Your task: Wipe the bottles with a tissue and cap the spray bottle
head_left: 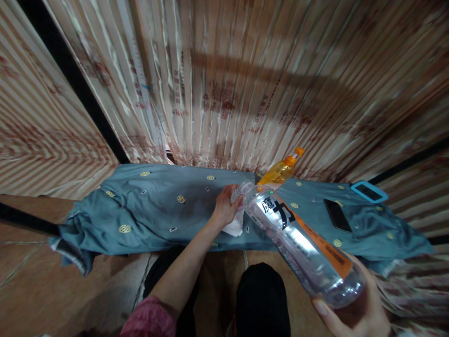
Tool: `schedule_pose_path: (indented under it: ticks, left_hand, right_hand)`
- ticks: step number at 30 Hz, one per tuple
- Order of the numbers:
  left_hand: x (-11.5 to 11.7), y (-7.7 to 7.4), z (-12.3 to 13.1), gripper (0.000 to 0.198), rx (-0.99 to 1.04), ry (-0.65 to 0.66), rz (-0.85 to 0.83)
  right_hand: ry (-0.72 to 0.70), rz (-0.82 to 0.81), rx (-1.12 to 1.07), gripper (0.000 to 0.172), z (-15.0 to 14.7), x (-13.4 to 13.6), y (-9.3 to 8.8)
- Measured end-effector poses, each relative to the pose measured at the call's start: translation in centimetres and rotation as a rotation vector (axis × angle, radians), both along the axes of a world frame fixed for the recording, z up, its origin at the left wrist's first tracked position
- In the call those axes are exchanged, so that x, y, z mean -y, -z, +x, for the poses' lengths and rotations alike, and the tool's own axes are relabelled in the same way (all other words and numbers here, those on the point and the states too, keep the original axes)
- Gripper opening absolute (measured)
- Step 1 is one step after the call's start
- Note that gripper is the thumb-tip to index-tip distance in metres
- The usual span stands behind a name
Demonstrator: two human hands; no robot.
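Observation:
A large clear plastic bottle (298, 238) with a black-lettered, orange-edged label slants across the lower right. My right hand (361, 309) grips it around the base. Its neck points up and left, towards my left hand (226, 206). The fingers of that hand are curled closed beside the bottle's mouth. White tissue (234, 227) comes out from under them and seems to be held there; the exact contact with the neck is partly hidden. Just behind the clear bottle stands a yellow bottle (278, 173) with an orange spray-like top.
A narrow bench or table under a grey-blue patterned cloth (157, 210) runs across the view. On its right lie a dark phone (337, 215) and a blue-framed device (369, 192). Pleated curtain (224, 93) hangs behind, with black poles (73, 79) at the sides. My knees (263, 299) are close to the front edge.

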State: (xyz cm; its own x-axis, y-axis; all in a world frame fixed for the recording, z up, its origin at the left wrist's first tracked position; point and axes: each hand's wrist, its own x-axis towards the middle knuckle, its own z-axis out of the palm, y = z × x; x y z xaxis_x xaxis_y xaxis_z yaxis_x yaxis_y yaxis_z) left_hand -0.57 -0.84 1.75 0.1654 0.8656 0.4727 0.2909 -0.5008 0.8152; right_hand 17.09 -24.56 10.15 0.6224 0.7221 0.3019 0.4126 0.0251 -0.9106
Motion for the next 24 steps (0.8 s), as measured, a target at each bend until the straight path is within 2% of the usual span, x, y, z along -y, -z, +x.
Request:
schedule_pose_path:
  ticks: [5,10,16,24]
  left_hand:
    - [-0.05,0.07,0.07,0.051,-0.009,-0.008,-0.016]
    - [-0.03,0.17,0.09,0.058,0.027,-0.001,0.018]
    - [-0.16,0.32,0.1,0.064,0.014,0.006,0.019]
    - [-0.11,0.31,0.01,0.063,-0.001,0.011,0.024]
  right_hand:
    - [0.003,-0.031,-0.002,0.086,-0.02,0.05,-0.17]
    - [-0.01,0.0,0.011,0.082,0.2,-0.01,-0.04]
    - [0.004,-0.006,0.048,0.086,0.12,0.06,-0.13]
    - [0.022,-0.02,0.073,0.087,0.01,0.01,-0.36]
